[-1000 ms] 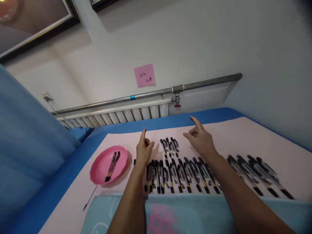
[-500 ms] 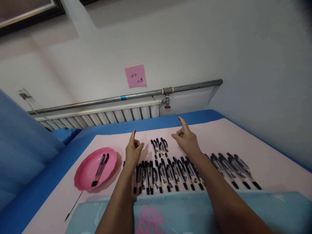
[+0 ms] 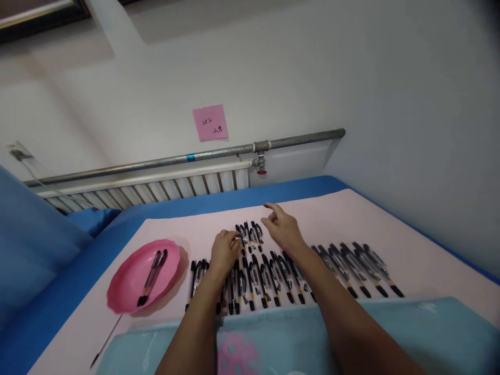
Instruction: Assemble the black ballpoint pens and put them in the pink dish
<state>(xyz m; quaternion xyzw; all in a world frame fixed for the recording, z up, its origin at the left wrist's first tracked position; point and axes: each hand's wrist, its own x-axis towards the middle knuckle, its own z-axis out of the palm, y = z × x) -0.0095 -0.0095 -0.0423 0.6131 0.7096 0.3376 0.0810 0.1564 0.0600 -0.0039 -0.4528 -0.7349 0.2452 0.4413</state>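
A small upper group of black-capped pens [image 3: 250, 237] lies on the pink sheet. My left hand [image 3: 224, 252] is at the left side of this group, its bent index finger and thumb slightly apart beside the leftmost pen; whether they touch it I cannot tell. To the right of the group hovers my right hand [image 3: 284, 229], index finger and thumb spread, holding nothing. Nearer to me runs a long row of clear-barrelled pens with loose caps and small parts [image 3: 269, 281], partly covered by both forearms.
A pink scalloped bowl [image 3: 117, 276] at left holds two pens [image 3: 152, 278]. A thin pen refill [image 3: 105, 341] lies by it. A light-blue patterned cloth [image 3: 297, 333] covers the front edge. Behind the blue bed surface [image 3: 234, 199] are a radiator [image 3: 175, 190] and a pipe [image 3: 304, 139].
My left hand has moved from pointing forward to the left side of the upper pen group, its fingers bending. My right hand has come down and left, closer to that group. The view has shifted slightly.
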